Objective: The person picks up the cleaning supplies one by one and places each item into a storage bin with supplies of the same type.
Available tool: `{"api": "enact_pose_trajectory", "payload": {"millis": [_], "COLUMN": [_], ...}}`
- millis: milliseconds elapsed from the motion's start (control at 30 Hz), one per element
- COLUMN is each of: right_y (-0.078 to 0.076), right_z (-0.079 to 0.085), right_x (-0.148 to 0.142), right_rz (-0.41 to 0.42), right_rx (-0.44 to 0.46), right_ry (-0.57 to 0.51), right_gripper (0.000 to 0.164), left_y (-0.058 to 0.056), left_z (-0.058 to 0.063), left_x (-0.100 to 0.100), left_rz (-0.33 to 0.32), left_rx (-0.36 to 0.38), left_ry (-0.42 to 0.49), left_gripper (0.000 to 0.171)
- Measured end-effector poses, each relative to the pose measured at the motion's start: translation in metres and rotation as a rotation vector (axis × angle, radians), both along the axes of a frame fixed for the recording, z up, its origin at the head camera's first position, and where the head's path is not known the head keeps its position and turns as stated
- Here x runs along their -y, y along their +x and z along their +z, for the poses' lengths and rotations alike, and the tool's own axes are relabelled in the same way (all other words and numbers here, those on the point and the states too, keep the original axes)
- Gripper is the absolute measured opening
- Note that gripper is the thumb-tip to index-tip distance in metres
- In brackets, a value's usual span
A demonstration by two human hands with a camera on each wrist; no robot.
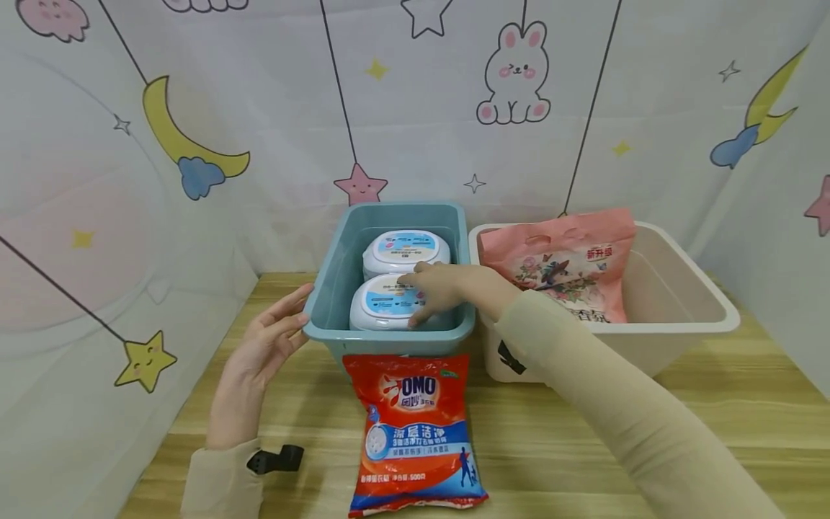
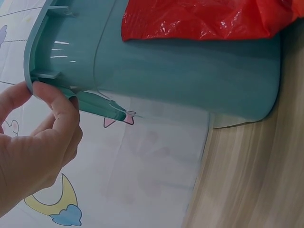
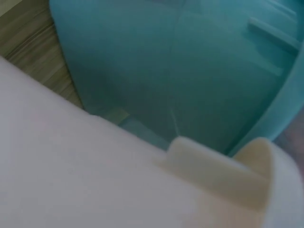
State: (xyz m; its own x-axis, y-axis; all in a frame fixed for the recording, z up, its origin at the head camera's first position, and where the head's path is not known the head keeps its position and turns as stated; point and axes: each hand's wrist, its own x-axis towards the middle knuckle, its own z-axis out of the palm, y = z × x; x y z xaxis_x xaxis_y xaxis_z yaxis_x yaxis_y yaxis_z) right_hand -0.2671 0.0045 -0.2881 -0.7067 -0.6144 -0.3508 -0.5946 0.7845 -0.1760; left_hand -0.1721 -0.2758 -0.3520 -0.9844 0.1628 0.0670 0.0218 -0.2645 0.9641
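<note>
A blue-green plastic bin (image 1: 327, 288) holds two white tubs with blue-printed lids, a rear tub (image 1: 407, 249) and a front tub (image 1: 382, 303). My left hand (image 1: 272, 339) grips the bin's left rim; in the left wrist view the thumb and fingers of that hand (image 2: 47, 128) pinch the rim. Reaching in over the right side, my right hand (image 1: 441, 288) holds the right end of the front tub, its fingers curved over the lid and side. In the right wrist view the hand is out of sight, and only the bin's outer wall (image 3: 142, 61) and a pale rim show.
A red OMO detergent bag (image 1: 415, 432) lies in front of the bin, its top against the wall. To the right, a cream bin (image 1: 674, 288) holds a pink printed bag (image 1: 570, 259). Both bins stand on a wood-grain table (image 1: 551, 447) before a patterned curtain (image 1: 272, 65).
</note>
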Motion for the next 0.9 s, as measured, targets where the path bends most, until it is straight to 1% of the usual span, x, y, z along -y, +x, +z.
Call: {"api": "enact_pose_trajectory", "payload": {"millis": [133,233,367,567,733,900], "right_y": [0.003,0.007,0.012,0.022,0.031,0.042], "right_z": [0.004,0.006,0.007,0.009,0.011,0.015], "right_x": [-0.002,-0.005,-0.011,-0.020,-0.031,-0.041], "right_rz": [0.030,0.040,0.046,0.067,0.085,0.080], "right_rx": [-0.022,-0.027,-0.050,-0.114,-0.169,-0.209], "right_ry": [-0.041,-0.063,-0.075,-0.119,-0.176,-0.214], "right_gripper": [0.072,0.070,0.069,0.068,0.066,0.066], "left_y": [0.000,0.001,0.003,0.006,0.007,0.008], "left_z": [0.001,0.003,0.005,0.007,0.008,0.009], "left_x": [0.001,0.001,0.000,0.001,0.000,0.000], "left_rz": [0.007,0.019,0.038,0.055,0.066,0.079], "left_rx": [0.000,0.004,0.013,0.019,0.007,-0.014], "left_ry": [-0.020,-0.047,-0.097,-0.179,-0.222,-0.244], "left_gripper": [0.044,0.044,0.047,0.054,0.056,0.055]}}
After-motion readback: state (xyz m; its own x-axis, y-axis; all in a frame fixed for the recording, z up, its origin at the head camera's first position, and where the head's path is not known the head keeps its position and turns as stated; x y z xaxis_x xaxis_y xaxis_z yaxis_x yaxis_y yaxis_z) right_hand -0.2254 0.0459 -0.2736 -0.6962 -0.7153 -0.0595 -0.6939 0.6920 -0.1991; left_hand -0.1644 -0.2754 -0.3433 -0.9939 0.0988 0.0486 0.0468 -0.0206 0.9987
